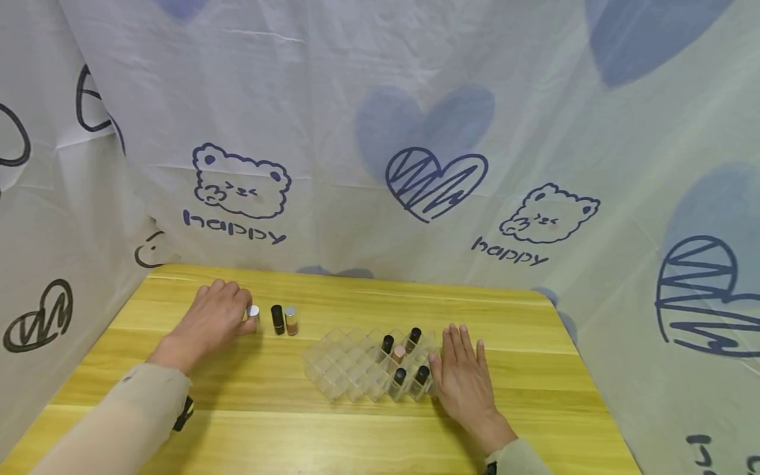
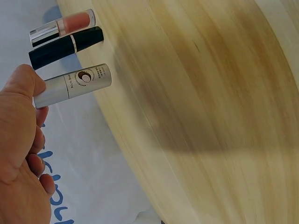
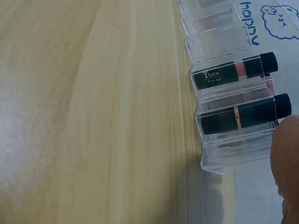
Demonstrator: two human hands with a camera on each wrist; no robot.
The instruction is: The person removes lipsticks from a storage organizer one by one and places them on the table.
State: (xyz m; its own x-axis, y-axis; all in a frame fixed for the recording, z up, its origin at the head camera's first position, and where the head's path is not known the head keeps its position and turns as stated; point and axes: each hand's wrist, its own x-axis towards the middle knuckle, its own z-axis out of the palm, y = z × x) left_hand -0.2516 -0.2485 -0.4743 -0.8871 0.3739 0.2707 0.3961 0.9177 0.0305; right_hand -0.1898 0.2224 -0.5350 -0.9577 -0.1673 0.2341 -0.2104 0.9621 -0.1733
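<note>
My left hand [image 1: 215, 315] pinches the top of a white lip balm tube [image 2: 88, 81] between thumb and fingers. The tube stands upright at the left of the table, with printed text and a round picture on its side. Close beside it are a black lipstick [image 2: 65, 48] and a lip gloss tube [image 2: 76, 21] with a silver cap and pinkish contents. My right hand [image 1: 466, 382], fingers straight, rests against the right end of a clear lipstick organizer [image 1: 341, 366]. Several black-capped lipsticks [image 3: 236, 116] and one pink-capped tube [image 1: 399, 355] stand in its right-hand compartments.
The wooden table [image 1: 332, 435] has a yellow grain. A white curtain [image 1: 332, 132] printed with hearts and bear faces hangs behind it and along both sides. The organizer's left compartments show no tubes.
</note>
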